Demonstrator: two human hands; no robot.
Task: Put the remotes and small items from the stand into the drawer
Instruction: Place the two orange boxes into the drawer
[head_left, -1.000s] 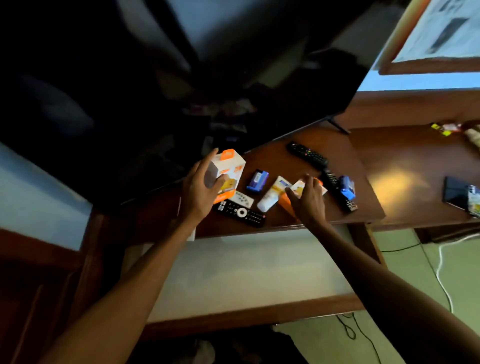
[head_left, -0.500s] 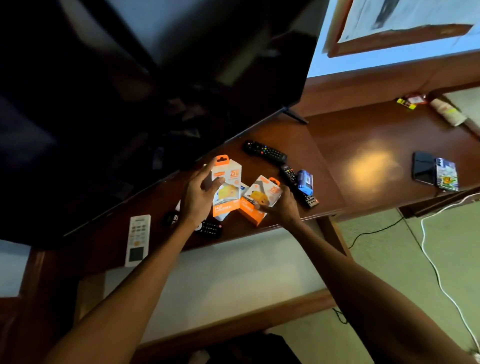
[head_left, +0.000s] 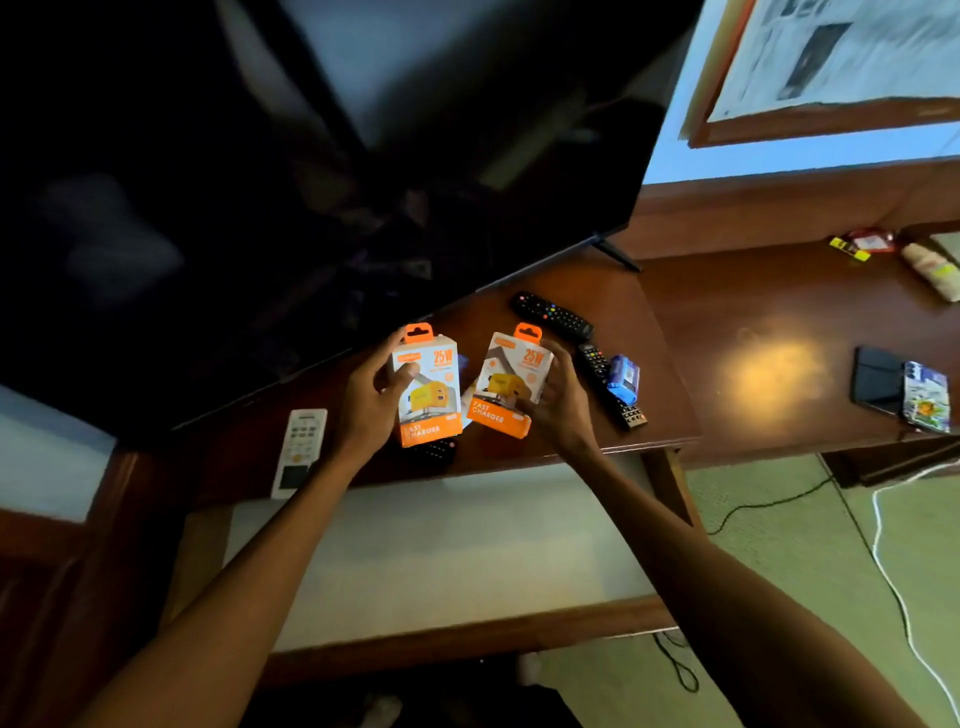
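My left hand (head_left: 366, 410) grips a white and orange fast charger box (head_left: 430, 387), held upright above the wooden stand (head_left: 660, 374). Beside it my right hand (head_left: 558, 410) holds a second, matching charger box (head_left: 511, 384), tilted a little to the right. On the stand lie a black remote (head_left: 551, 315) near the TV, another black remote (head_left: 610, 385) with a small blue item (head_left: 623, 378) resting on it, and a white remote (head_left: 300, 451) at the left. A third black remote (head_left: 436, 448) is partly hidden under the left box. Below the stand the drawer (head_left: 441, 551) stands pulled out, pale inside.
A large dark TV (head_left: 311, 182) fills the back of the stand. A lower wooden table (head_left: 779, 322) at the right carries a phone (head_left: 878, 382), a patterned case (head_left: 927, 397) and small packets (head_left: 865, 244). Black and white cables (head_left: 893, 571) run over the green floor.
My right hand picked the second charger box off the stand and raised it level with the left one. The view swung left, bringing the white remote into sight.
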